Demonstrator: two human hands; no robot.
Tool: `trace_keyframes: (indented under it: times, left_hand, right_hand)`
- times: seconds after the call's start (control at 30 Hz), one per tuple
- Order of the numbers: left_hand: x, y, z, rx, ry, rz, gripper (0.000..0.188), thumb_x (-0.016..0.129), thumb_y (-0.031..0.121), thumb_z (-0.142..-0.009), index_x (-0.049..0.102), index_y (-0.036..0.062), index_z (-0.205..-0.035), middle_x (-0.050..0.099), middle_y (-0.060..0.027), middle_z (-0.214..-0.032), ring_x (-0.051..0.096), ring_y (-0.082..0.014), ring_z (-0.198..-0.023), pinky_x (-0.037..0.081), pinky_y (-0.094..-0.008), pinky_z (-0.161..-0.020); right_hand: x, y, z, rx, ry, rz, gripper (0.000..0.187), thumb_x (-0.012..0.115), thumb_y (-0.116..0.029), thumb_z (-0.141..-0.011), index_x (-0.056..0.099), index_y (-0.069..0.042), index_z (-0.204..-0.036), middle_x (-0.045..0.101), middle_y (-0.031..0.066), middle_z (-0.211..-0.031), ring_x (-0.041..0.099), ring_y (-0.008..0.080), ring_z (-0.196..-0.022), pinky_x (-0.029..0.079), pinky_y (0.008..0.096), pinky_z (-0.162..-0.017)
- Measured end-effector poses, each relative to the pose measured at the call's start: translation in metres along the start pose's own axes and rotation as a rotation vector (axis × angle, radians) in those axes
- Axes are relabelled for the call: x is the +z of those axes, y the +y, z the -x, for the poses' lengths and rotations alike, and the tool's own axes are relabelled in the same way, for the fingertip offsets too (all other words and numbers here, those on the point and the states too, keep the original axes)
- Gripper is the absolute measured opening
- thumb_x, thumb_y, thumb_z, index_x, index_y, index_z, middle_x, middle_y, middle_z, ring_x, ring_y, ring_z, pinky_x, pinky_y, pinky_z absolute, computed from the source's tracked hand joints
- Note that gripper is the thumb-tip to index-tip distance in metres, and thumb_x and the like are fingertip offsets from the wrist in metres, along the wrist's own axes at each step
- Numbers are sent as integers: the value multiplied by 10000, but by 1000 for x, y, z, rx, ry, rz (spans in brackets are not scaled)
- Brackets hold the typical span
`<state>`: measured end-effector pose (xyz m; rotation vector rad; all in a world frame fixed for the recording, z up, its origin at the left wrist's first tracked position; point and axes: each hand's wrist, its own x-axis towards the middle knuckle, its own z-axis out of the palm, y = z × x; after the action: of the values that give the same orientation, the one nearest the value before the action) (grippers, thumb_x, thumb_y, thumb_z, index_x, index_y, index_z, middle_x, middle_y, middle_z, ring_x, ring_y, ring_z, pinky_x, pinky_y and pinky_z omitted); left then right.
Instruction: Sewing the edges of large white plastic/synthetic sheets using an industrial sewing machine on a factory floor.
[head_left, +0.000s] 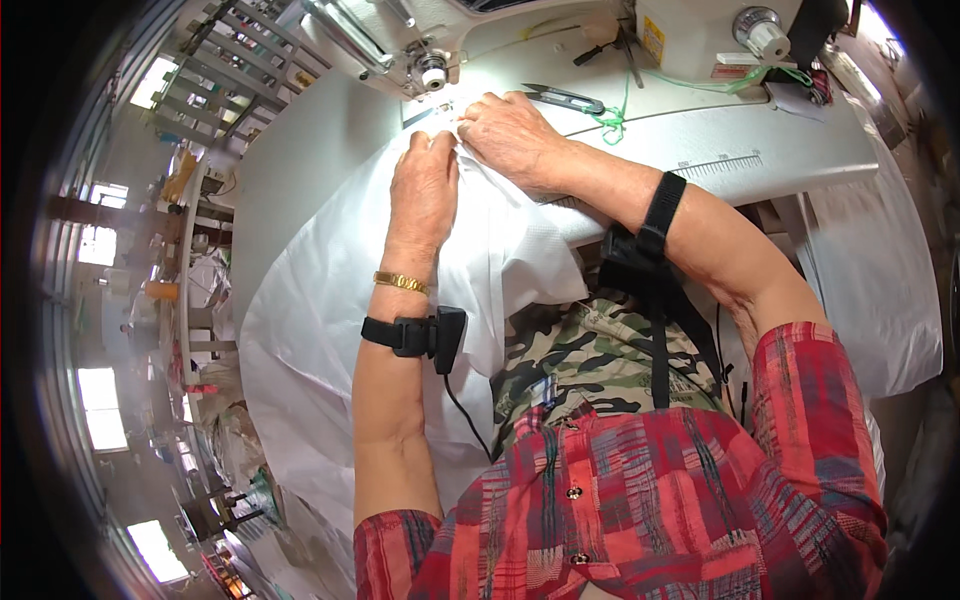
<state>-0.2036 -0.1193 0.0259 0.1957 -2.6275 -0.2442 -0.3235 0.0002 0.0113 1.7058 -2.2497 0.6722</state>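
A large sheet of white fabric (310,300) lies over the sewing table and hangs off its near edge. My left hand (424,190) presses flat on the fabric, fingers pointing toward the sewing machine head (420,60). My right hand (512,135) pinches a fold of the fabric just in front of the needle area (445,105). Both hands touch at the fingertips. A gold bracelet and a black strap with a small device sit on my left wrist; a black strap wraps my right forearm.
Black thread snips (565,98) and a tangle of green thread (610,120) lie on the white table (780,150) right of my hands. A thread spool (762,32) stands at the back right. Racks and workshop clutter (200,90) fill the left side.
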Motion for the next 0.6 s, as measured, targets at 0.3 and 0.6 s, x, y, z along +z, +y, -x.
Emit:
trace_keyframes:
  times: [0.3,0.6]
  left_hand:
    - [5,-3,-3,26,13,-8,71,574,85,-911,593,34,-957,566,-180,-905,597,-370,-841,491,-467,-760]
    - [8,-11,-11,102,97,59,92,574,68,-895,624,23,-957,610,-190,-929,604,-369,-880,490,-465,-778]
  right_hand:
    - [1,2,-3,63,-24,-50,211,520,-79,-857,667,-39,-1004,650,109,-1043,561,272,-1086,407,429,-938]
    - [2,-1,-11,90,-54,19,226,510,-94,-864,663,-19,-1013,646,140,-1085,563,297,-1080,413,442,-924]
